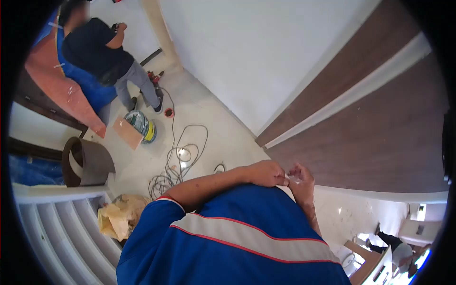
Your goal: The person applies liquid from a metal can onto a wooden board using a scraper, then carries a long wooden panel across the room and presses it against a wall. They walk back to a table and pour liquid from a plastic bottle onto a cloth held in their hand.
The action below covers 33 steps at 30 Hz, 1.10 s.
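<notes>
My left hand [267,174] is held in front of my blue shirt [228,209], its fingers curled together toward the right. Close against it, my right hand [302,182] has its thumb and finger pinched at the left fingertips, with the other fingers bent and raised. The fingertips of both hands meet. Whatever they hold, if anything, is too small or hidden to make out. Beyond the hands stand the white wall [237,61] and a dark brown wood panel [361,128].
Tangled cable [183,161] lies on the tiled floor ahead left, near a bucket [142,126] with a board against it. A person [97,50] stands at the far left beside blue and orange sheeting. White shelving [61,228] is at left; another person [403,256] is at lower right.
</notes>
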Motion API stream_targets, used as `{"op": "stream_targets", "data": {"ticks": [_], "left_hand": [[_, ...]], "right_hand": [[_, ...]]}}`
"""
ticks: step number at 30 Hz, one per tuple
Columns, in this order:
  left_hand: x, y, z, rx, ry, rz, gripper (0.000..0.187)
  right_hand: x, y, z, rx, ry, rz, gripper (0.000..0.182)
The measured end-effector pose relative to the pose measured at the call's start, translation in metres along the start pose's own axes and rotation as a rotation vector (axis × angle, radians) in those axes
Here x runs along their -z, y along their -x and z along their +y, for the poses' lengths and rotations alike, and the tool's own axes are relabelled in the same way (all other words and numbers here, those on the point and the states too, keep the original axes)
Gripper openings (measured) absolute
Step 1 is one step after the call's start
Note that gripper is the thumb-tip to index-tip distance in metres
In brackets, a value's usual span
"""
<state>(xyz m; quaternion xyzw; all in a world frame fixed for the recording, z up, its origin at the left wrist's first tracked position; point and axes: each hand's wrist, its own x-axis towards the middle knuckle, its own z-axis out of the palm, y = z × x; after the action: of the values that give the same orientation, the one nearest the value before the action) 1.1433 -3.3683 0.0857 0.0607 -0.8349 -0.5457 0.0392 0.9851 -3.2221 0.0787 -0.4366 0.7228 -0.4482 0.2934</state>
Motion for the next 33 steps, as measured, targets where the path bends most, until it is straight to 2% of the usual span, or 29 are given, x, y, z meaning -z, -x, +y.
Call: {"op": "stream_targets", "data": {"ticks": [3,5,9,14,17,18,21,22,24,25,27,28,30,32,33], "left_hand": [[0.032,0.014,-0.001,-0.046,-0.041,-0.049,0.037],[0.038,0.016,-0.015,-0.15,-0.043,-0.076,0.039],[0.067,0.027,-0.008,-0.213,0.021,-0.097,0.042],[0.088,0.038,-0.01,-0.318,-0.012,0.071,0.038],[0.096,0.044,-0.019,-0.299,-0.04,0.208,0.039],[0.097,0.045,-0.025,-0.286,-0.052,0.256,0.04],[0.097,0.042,-0.049,0.026,0.576,0.277,0.041],[0.103,0.04,-0.05,0.113,0.674,0.283,0.042],[0.118,0.029,-0.051,0.291,0.861,0.296,0.048],[0.116,0.017,-0.06,0.229,0.691,0.376,0.046],[0.106,-0.015,-0.084,0.099,0.349,0.522,0.043],[0.114,-0.026,-0.071,0.142,0.042,0.572,0.048],[0.114,-0.06,-0.069,0.064,-0.154,0.756,0.053],[0.115,-0.091,-0.063,0.004,-0.269,0.867,0.06],[0.117,-0.107,-0.059,-0.016,-0.286,0.884,0.065]], "right_hand": [[-0.023,0.003,-0.033,-0.02,0.076,0.059,0.058],[-0.032,0.003,-0.047,-0.034,0.131,0.092,0.057],[-0.046,0.0,-0.05,-0.155,-0.097,0.1,0.054],[-0.065,-0.015,-0.083,-0.219,-0.444,0.06,0.044],[-0.054,-0.027,-0.074,-0.343,-0.785,0.141,0.039],[-0.046,-0.033,-0.08,-0.269,-0.567,0.195,0.038],[-0.004,-0.061,-0.133,-0.06,0.08,0.399,0.034],[0.012,-0.075,-0.155,-0.001,0.289,0.487,0.03],[0.046,-0.107,-0.201,0.139,0.395,0.693,0.027],[0.064,-0.12,-0.228,0.289,0.447,0.786,0.027],[0.096,-0.146,-0.282,0.497,0.63,1.038,0.043],[0.103,-0.157,-0.31,0.559,0.663,1.163,0.05],[0.137,-0.185,-0.347,0.716,0.843,1.362,0.07],[0.113,-0.188,-0.407,0.692,0.633,1.353,0.096],[0.111,-0.194,-0.42,0.694,0.657,1.409,0.096]]}}
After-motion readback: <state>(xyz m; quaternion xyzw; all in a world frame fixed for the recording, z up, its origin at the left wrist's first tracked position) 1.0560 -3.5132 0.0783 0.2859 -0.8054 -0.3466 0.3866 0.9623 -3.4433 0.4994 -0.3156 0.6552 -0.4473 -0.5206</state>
